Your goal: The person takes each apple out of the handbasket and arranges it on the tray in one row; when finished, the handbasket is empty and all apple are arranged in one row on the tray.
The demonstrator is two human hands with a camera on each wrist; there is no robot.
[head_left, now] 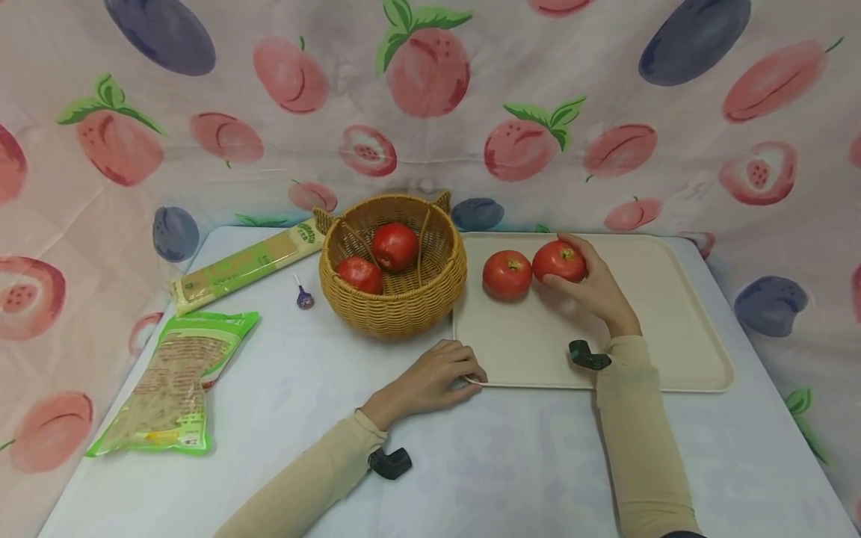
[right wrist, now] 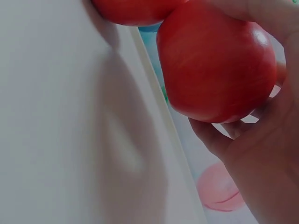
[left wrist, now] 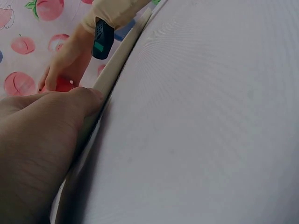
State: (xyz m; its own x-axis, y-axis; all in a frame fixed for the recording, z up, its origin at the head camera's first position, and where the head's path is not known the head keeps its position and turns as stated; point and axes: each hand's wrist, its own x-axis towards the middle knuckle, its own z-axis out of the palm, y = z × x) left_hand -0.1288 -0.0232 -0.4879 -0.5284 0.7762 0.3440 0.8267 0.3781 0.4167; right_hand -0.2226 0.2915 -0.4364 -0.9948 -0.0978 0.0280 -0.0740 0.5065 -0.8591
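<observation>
My right hand [head_left: 592, 288] holds a glossy round red fruit [right wrist: 217, 65] with a yellow-green top, thumb and fingers curled around its sides. It is over the back of a cream tray [head_left: 646, 314]. Close on its left, a second red fruit [head_left: 507, 275] sits on the tray; whether the two touch, I cannot tell. At the tray's front left corner my left hand [head_left: 430, 377] grips the rim, and its thumb [left wrist: 88, 99] shows against the edge in the left wrist view. A wicker basket [head_left: 390, 317] beside the tray contains two more red fruits [head_left: 394, 246].
Left of the basket lies a long green-and-tan packet [head_left: 249, 265], its end close to the basket. A small purple-wrapped lollipop [head_left: 305, 297] is nearby. Further forward is a green-edged clear bag [head_left: 171, 381]. A fruit-printed cloth [head_left: 430, 142] hangs behind the white table [head_left: 511, 463].
</observation>
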